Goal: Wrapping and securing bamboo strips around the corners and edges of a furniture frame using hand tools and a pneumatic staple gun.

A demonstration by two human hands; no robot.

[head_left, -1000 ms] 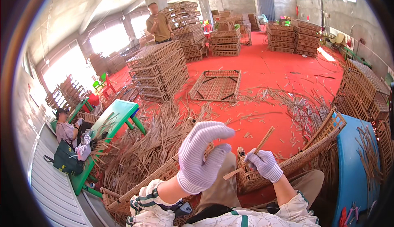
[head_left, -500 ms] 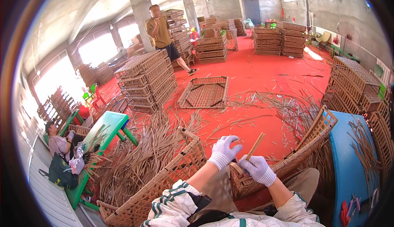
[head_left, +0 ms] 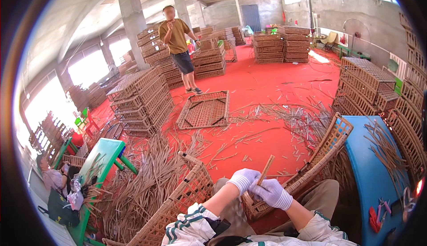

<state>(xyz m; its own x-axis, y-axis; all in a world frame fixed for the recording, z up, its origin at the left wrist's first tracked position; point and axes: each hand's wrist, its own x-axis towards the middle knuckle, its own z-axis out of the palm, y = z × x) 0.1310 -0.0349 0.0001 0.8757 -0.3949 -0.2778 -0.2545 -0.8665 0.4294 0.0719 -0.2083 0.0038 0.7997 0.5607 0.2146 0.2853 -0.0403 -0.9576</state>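
A large woven wicker crate (head_left: 327, 150) rests on my lap, its latticed sides reaching away to both sides of my knees. My right hand (head_left: 273, 193), in a striped white glove, pinches a flat brown wicker strip (head_left: 266, 169) that sticks up above the crate's near corner. Close against it is my left hand (head_left: 242, 180), gloved alike, with fingers bent in beside the strip's lower part. What the left fingertips hold is hidden. Below both hands, the crate's woven corner (head_left: 254, 208) shows between my legs.
A blue table (head_left: 362, 157) at the right carries loose strips, pliers (head_left: 383, 209) and scissors. Left lies a heap of strips (head_left: 138, 192) beside a green table (head_left: 104, 157), with a seated person behind. Ahead, a person (head_left: 180, 41) stands by a flat woven panel (head_left: 204, 109) and crate stacks (head_left: 141, 99).
My left hand has come in from open, spread fingers to meet the right hand at the strip. The view has turned right. The person ahead has shifted stance, feet now close together.
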